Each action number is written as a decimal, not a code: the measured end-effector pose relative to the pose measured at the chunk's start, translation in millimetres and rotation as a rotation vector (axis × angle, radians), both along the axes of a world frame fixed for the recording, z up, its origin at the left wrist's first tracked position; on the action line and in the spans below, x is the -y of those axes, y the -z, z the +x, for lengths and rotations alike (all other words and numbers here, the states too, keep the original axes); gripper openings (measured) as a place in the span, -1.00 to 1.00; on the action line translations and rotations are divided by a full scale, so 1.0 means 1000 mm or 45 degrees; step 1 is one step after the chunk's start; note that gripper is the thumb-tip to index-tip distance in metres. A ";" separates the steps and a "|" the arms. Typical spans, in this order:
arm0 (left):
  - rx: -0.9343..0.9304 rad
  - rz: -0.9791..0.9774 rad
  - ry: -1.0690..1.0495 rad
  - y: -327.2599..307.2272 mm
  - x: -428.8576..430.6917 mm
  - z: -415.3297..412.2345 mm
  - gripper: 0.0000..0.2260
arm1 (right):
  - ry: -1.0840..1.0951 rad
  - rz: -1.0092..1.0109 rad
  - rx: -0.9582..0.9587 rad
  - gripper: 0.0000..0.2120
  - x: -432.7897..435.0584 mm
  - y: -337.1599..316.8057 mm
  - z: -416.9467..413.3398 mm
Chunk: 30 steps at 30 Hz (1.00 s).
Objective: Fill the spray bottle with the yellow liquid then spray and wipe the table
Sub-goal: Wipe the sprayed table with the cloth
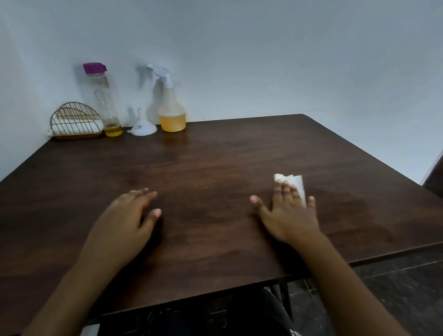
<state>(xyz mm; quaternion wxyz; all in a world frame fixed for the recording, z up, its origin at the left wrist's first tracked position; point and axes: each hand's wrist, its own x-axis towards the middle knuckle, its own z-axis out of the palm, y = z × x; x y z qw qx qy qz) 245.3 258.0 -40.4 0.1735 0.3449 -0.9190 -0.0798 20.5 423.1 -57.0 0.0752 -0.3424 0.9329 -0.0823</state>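
Note:
The spray bottle (pixel 171 110), with a white trigger head, stands at the back of the dark wooden table (pixel 214 155), its lower part filled with yellow liquid. Left of it are a white funnel (pixel 142 128), upside down, and a tall clear bottle (pixel 105 103) with a purple cap and a little yellow liquid at the bottom. My right hand (pixel 288 213) lies flat with straight fingers pressing a folded white tissue (pixel 294 181) onto the table. My left hand (pixel 129 224) rests flat on the table, fingers relaxed, holding nothing.
A gold wire napkin holder (pixel 76 124) with white napkins sits in the back left corner by the wall. A damp-looking patch shows on the tabletop right of my right hand. The table's front edge is close to my lap; dark floor lies to the right.

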 end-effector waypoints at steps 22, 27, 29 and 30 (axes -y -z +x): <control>0.125 0.127 -0.447 0.029 0.051 0.090 -0.55 | -0.712 -0.078 -0.001 -0.23 0.092 0.007 0.165; 0.120 0.145 -0.468 0.027 0.047 0.088 -0.56 | -0.161 0.043 -0.066 -0.17 0.049 0.003 0.102; 0.108 0.152 -0.473 0.028 0.047 0.088 -0.56 | -0.184 0.023 -0.059 -0.15 0.061 0.004 0.117; 0.100 0.161 -0.474 0.028 0.048 0.088 -0.56 | -0.285 -0.022 -0.044 -0.14 0.075 0.005 0.135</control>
